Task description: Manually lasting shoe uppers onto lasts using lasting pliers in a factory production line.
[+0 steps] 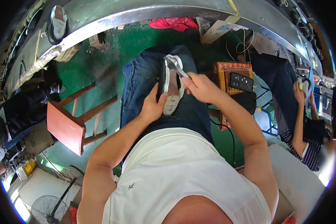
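Note:
A light-coloured shoe upper (171,103) lies lengthwise over my thighs, its toe or heel end toward my body and its brown underside facing up. It looks stretched over a form, with a dark toothed edge along its left side. My left hand (153,104) grips the shoe's left side near its lower end, thumb on the edge. My right hand (201,87) is closed round the handle of metal pincers (179,70). The pincers' head is at the far end of the shoe, against or just over its rim; contact is hard to make out.
A black phone (241,82) lies on a woven-topped stool (224,71) at my right. A reddish wooden stool (66,125) is tipped over at left. A metal bench (112,23) curves ahead, with another shoe (58,22). A co-worker (300,123) sits at right.

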